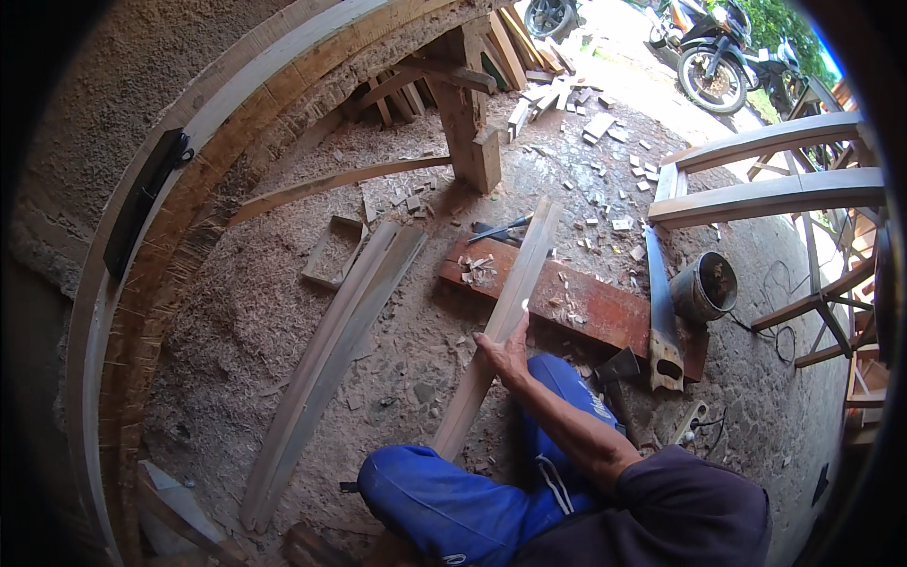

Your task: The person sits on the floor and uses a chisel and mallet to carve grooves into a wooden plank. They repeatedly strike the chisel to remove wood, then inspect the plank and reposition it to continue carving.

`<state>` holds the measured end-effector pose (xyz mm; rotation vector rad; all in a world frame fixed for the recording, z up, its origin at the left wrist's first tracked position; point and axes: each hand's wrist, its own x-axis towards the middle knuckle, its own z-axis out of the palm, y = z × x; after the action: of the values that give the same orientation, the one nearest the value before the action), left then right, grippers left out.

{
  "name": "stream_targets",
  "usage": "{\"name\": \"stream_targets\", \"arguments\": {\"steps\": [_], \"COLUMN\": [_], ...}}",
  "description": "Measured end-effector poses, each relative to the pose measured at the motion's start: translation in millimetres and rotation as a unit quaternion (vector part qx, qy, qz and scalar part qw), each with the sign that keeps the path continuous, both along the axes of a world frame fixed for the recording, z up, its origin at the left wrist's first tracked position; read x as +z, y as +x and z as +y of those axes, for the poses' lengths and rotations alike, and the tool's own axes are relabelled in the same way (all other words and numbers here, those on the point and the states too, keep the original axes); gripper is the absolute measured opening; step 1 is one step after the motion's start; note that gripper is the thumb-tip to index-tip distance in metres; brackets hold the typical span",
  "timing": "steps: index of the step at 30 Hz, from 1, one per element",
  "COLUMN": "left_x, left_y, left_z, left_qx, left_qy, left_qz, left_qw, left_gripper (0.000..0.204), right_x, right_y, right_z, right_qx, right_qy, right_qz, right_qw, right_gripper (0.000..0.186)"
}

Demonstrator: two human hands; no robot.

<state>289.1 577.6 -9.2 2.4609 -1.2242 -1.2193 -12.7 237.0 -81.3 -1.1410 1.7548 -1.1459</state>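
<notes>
My right hand grips a long pale wooden piece, its thumb on the left side. The piece slopes from near my blue-trousered knee up across a red wooden plank, which carries chips and narrow tools. A handsaw lies over the plank's right end. A hatchet rests beside my other knee. Two more long wooden lengths lie to the left on shavings. My left hand is not visible.
A curved timber beam runs along the left, a wooden post behind. Right are a metal bucket, wooden frames, cables and a power strip. Offcuts litter the floor; motorcycles stand beyond.
</notes>
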Motion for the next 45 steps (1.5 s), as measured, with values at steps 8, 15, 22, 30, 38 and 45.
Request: {"name": "stream_targets", "arguments": {"steps": [8,15,22,30,38,45], "left_x": [6,11,17,12,6,0], "left_y": [1,-6,-13,-12,-8,-6], "left_z": [-3,-15,-34,-15,-15,-31], "left_qx": [-0.009,-0.021,-0.040,-0.022,-0.018,-0.028], "left_qy": [0.004,0.010,0.005,0.005,0.007,0.012], "left_qz": [-0.001,-0.005,-0.004,0.001,0.009,0.014], "left_qw": [1.000,1.000,0.999,1.000,1.000,0.999], "left_gripper": [0.049,0.049,0.050,0.050,0.051,0.051], "right_x": [-11,-24,-96,-52,-42,-11], "right_y": [-9,-5,-30,-31,-15,-14], "right_z": [-14,-2,-15,21,15,52], "right_qx": [0.006,0.001,0.028,0.044,0.065,-0.029], "right_qy": [0.125,0.170,0.248,0.293,0.274,0.246], "right_qz": [-0.204,-0.228,-0.228,-0.351,-0.293,0.041], "right_qw": [0.971,0.959,0.941,0.888,0.914,0.968], "right_gripper": [0.113,0.063,0.097,0.132,0.068,0.083]}}
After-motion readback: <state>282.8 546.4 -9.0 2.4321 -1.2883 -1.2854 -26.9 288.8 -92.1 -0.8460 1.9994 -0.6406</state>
